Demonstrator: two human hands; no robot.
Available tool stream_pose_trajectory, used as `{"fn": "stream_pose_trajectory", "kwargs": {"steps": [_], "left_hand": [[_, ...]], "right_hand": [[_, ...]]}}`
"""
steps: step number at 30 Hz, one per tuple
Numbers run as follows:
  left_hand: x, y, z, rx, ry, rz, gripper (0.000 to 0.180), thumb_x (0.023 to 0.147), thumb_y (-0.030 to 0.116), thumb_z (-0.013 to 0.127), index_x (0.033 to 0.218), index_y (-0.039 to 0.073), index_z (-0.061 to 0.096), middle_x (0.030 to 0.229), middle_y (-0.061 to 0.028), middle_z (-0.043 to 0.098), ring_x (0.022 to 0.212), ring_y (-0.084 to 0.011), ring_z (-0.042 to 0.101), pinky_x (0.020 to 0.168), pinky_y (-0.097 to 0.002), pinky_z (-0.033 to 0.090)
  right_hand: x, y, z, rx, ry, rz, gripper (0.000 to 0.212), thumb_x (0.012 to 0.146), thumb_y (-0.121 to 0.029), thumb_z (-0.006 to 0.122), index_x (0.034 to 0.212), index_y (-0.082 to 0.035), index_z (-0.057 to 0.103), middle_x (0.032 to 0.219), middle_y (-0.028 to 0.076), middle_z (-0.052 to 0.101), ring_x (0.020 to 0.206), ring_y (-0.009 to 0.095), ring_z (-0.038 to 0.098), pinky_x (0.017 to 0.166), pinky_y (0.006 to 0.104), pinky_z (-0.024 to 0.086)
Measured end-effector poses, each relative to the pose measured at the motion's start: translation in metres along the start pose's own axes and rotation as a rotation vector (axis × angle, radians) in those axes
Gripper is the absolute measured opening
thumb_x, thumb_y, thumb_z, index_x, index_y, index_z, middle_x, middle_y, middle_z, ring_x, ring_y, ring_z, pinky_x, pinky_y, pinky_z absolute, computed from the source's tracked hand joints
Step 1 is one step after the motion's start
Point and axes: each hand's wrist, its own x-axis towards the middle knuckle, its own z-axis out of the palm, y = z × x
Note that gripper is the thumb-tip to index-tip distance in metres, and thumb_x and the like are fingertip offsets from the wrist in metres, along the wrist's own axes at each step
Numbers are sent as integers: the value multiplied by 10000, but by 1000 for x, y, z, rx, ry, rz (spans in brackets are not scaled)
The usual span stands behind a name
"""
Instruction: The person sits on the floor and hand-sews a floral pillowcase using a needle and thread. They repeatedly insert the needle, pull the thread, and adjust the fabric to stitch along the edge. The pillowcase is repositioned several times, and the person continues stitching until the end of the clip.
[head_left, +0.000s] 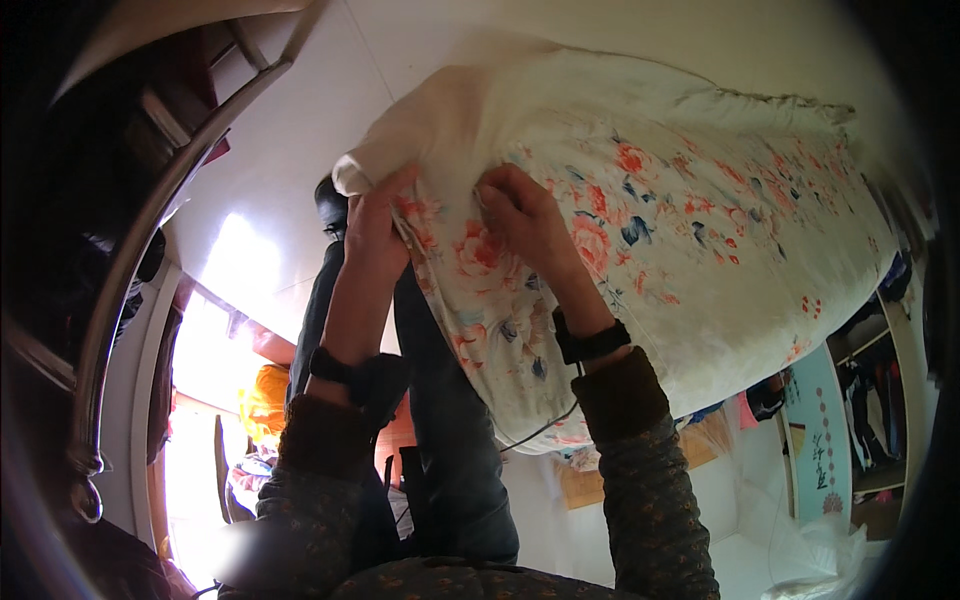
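Two bare hands work on one floral-printed bed cover (665, 255). Our left hand (378, 228) pinches its near edge, and our right hand (518, 210) curls with bent fingers that appear to grasp a gathered fold; the fingertips are partly hidden, so we cannot tell how firm that hold is. The cover spreads from between the two grips, mostly away to the right, with a pale, plain part rising beyond the fingers and a hem running down from the left grip toward our dark trousers (455, 470).

We judge it soft and limp, not fragile, with a matt, cloth-like surface that should not slip much. Any small part should lift lightly, but the whole looks broad and bulky, so its spread would drag on a one-handed hold. The hem beside the left grip and bunched folds under the right look like the best places to take hold.

We find no brand or label on the cover near either grip, only red flowers and blue leaves. Well to the right and below the right grip, a pale blue-green panel (818, 435) bears dark brush-style writing, too small to read surely.
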Motion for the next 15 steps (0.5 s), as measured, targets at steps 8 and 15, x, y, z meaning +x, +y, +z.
{"fn": "stream_pose_trajectory", "kwargs": {"steps": [8, 15], "left_hand": [[28, 31, -6, -146, -48, -207, 541, 873, 341, 658, 1269, 17, 482, 1207, -132, 570, 1091, -292, 560, 948, -451, 466], [69, 55, -5, 144, -97, -27, 442, 831, 182, 689, 1217, 31, 535, 1156, -101, 604, 1051, -236, 587, 914, -379, 497]], "right_hand": [[-10, -1, -3, 99, 6, -24, 78, 940, -84, 529, 960, -19, 568, 759, -44, 507, 674, 38, 455, 610, 199, 409], [-2, 2, 1, 129, -22, -19, 82, 944, -88, 527, 947, -18, 571, 745, -45, 499, 661, 37, 445, 603, 194, 399]]}}
